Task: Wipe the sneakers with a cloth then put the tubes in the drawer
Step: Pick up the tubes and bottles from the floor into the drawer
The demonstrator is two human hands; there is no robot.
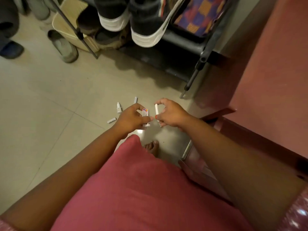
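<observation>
A white tube with a coloured label [145, 118] is gripped upright in the curled fingers of the left hand [131, 118], above the tiled floor [50, 100]. Just beside it, a plain white tube [156, 112] is pinched between thumb and fingertips of the right hand [170, 114]. Three more are seen on the floor beyond the left hand: a small dropper bottle [119, 107], a grey tube [135, 100] and a white tube lying flat [111, 120]. Further off, dark sneakers with white soles [131, 19] are kept on a metal shoe rack [196, 64]. A reddish cabinet [266, 80] is seen at the right.
</observation>
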